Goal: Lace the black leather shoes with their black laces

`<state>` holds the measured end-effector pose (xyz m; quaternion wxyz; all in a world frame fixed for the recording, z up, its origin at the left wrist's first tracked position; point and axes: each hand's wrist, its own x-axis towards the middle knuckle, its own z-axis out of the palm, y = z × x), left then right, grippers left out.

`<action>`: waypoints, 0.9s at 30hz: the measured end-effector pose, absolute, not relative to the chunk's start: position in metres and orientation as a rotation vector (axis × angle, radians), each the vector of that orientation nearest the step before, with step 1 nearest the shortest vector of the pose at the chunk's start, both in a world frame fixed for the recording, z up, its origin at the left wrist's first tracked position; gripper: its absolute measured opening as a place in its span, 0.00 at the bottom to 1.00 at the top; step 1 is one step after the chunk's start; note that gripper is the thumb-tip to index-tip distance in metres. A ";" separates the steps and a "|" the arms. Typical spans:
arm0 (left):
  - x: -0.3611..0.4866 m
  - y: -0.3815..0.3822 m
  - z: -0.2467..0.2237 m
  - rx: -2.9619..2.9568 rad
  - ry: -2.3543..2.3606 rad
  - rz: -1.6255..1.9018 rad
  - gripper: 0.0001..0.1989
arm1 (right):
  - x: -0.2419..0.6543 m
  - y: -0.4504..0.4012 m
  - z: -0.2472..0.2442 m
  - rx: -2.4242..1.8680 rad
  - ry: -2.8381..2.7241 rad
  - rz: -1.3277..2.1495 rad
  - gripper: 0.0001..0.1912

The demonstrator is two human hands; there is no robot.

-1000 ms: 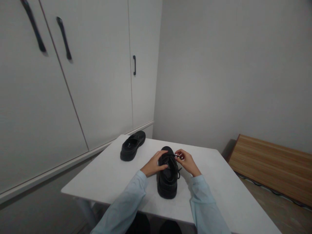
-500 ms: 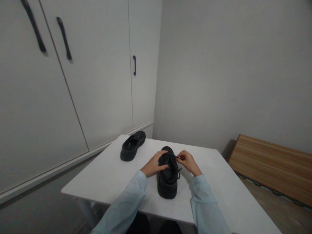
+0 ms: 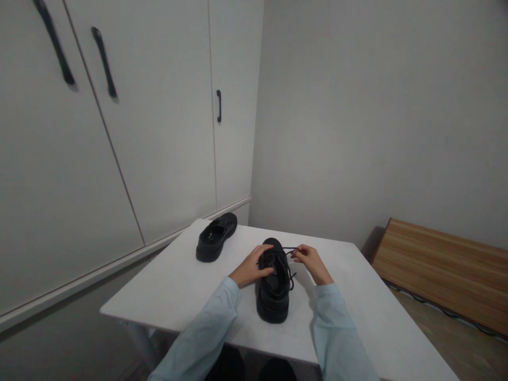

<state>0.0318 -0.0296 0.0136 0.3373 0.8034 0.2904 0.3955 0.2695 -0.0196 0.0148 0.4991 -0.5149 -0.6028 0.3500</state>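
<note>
A black lace-up shoe (image 3: 273,307) stands upright on the white table in front of me, its toe pointing away. My left hand (image 3: 253,266) grips the shoe's left side, with the thumb over the opening by the tongue and the fingers near the front of the lacing. To the right of the shoe, my right hand (image 3: 311,262) pinches a black shoelace (image 3: 291,248), which stretches out from the lacing. Another loose lace end hangs down the shoe's right side. The fingertips hide part of the lace.
A second black shoe (image 3: 209,250) sits at the table's far left corner. The white table (image 3: 170,291) backs onto white cabinets (image 3: 159,132) with black handles and a grey wall (image 3: 357,132). A wooden board (image 3: 444,264) leans low at the right, with a dark cable beneath it.
My right hand has moved slightly right, away from the shoe, and more of the shoelace now shows stretched between them. My left hand and both shoes have stayed in place.
</note>
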 end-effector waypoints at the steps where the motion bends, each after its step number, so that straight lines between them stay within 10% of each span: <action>1: 0.032 -0.029 0.013 2.092 0.756 1.031 0.32 | 0.269 -0.022 0.017 -1.221 -1.416 0.901 0.13; 27: 0.031 -0.028 0.011 2.113 0.775 1.014 0.32 | 0.264 -0.035 0.031 -0.972 -1.022 1.277 0.16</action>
